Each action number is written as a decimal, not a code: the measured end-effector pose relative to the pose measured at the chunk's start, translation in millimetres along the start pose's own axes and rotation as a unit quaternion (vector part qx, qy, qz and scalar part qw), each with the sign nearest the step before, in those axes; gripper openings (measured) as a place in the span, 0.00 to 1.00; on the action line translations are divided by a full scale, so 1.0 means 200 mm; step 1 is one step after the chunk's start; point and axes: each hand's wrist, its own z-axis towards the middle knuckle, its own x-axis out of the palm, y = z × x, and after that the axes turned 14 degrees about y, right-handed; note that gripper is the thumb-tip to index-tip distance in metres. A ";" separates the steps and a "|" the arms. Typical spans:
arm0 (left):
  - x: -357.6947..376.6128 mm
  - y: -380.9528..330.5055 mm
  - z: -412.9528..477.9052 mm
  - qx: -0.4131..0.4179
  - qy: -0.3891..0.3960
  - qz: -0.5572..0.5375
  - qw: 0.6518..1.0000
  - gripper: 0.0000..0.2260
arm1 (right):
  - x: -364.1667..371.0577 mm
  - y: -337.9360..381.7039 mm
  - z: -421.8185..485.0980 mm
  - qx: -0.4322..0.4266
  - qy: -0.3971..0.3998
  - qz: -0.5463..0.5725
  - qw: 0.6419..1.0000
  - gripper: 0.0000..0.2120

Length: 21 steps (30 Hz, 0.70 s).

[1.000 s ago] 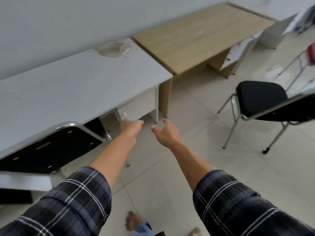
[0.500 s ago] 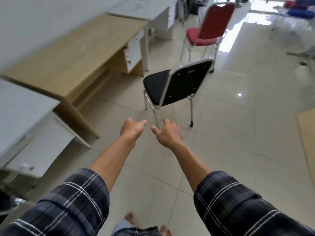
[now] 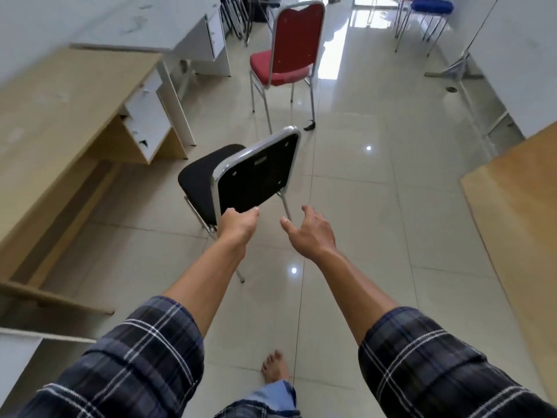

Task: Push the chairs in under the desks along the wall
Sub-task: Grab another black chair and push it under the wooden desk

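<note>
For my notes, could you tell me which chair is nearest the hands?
The black chair, just beyond the left hand; the red chair stands farther off.

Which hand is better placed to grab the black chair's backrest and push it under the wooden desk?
Left. The left hand is already at the lower edge of the black padded chrome-framed chair, on the light wooden desk side. The right hand hangs open, apart from it.

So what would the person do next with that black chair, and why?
Probably close both hands on the black chair's backrest. The left hand is at its lower edge, the right hand open and apart from it. The chair stands out on the floor, clear of the wooden desk, so it needs a grip before pushing in.
</note>
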 end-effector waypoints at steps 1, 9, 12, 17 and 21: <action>0.01 -0.07 0.06 -0.004 -0.013 -0.001 1.000 0.33 | -0.06 0.01 0.07 0.003 -0.006 0.004 1.000 0.36; -0.03 -0.44 0.44 -0.071 -0.129 -0.107 0.983 0.35 | -0.36 0.21 0.54 -0.034 -0.014 0.041 0.998 0.36; -0.05 -0.51 0.57 -0.122 -0.158 -0.110 0.974 0.36 | -0.44 0.29 0.75 -0.059 0.004 0.041 0.997 0.36; -0.04 -0.58 0.77 -0.160 -0.177 -0.196 0.951 0.27 | -0.60 0.37 1.08 -0.068 0.047 0.056 0.995 0.31; 0.00 -0.60 0.87 -0.210 -0.257 -0.184 0.925 0.21 | -0.68 0.41 1.30 -0.051 0.097 0.023 0.994 0.32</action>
